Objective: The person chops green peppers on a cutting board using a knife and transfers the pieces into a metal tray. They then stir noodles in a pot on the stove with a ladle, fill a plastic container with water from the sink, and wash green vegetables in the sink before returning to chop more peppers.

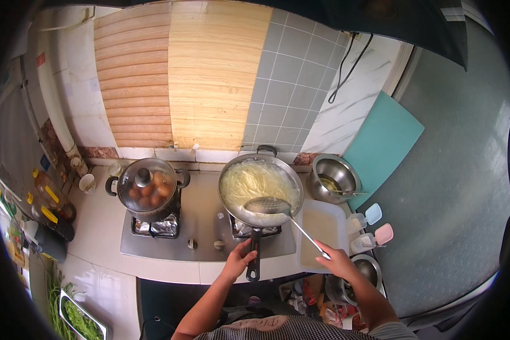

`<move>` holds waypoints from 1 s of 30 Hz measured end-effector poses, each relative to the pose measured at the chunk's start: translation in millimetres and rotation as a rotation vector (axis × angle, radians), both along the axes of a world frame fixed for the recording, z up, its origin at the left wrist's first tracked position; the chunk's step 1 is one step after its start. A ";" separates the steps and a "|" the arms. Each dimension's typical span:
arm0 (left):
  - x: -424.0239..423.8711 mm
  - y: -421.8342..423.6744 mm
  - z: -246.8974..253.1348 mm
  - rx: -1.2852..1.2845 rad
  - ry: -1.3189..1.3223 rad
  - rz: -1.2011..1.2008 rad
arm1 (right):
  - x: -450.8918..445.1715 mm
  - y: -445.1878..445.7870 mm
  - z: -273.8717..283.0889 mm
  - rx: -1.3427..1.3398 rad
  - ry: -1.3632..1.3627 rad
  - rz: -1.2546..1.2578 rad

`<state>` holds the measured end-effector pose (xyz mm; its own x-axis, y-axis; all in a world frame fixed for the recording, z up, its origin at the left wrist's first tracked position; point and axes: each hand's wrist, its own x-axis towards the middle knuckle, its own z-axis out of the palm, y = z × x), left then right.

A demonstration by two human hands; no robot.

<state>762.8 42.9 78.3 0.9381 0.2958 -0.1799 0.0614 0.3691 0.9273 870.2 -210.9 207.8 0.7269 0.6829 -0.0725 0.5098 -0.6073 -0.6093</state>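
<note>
My left hand (pixel 239 260) is wrapped around the black handle (pixel 255 255) of a metal wok (pixel 223 203) on the right burner. Pale yellow strands (pixel 255 178) in cloudy liquid fill the wok; whether they are shredded potato or noodles, I cannot tell. In my right hand (pixel 336 260) is the handle of a perforated metal skimmer (pixel 268 205). Its bowl sits over the near side of the wok, at the level of the strands. A translucent plastic tub (pixel 323 229), with something pale inside, stands under the skimmer's handle.
A glass-lidded pot (pixel 144 212) of eggs occupies the left burner of the gas stove (pixel 204 229). To the right are a steel bowl (pixel 350 170), lidded seasoning boxes (pixel 361 242) and a leaning teal board (pixel 386 140). Oil bottles (pixel 51 191) and a tray of greens (pixel 83 318) are left.
</note>
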 end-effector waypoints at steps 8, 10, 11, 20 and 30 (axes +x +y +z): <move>2.7 -0.9 0.0 -0.017 -0.016 -0.005 | 1.6 10.6 -33.5 0.063 0.330 -0.188; 1.3 2.3 0.4 0.026 0.019 -0.015 | 4.7 21.7 -33.2 0.054 0.481 -0.265; 0.4 3.4 0.8 0.047 0.036 -0.019 | 1.9 23.3 -34.6 0.050 0.557 -0.317; 0.9 0.5 4.0 0.008 0.046 -0.035 | 7.9 22.6 -69.8 0.219 0.313 -0.347; 1.5 4.0 4.1 0.056 0.046 -0.035 | -8.5 35.0 -80.4 0.232 0.201 -0.142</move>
